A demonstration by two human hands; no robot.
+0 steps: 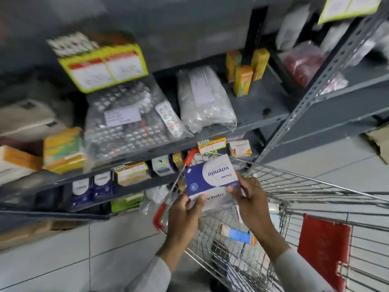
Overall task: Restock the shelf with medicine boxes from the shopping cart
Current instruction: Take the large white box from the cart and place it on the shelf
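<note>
Bare wire-metal cart (294,186), glossy cardboard box (210,175), matt painted-steel shelf (263,121).

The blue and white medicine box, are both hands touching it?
Touching. The head view shows the left hand and right hand gripping the blue and white medicine box at its lower edge.

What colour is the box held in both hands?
The box is dark blue and white, with blue lettering on the white part; the head view shows it, held by the left hand and right hand.

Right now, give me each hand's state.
Left hand: closed on the blue-and-white medicine box, lower edge.
Right hand: closed on the same box, right side.
</note>
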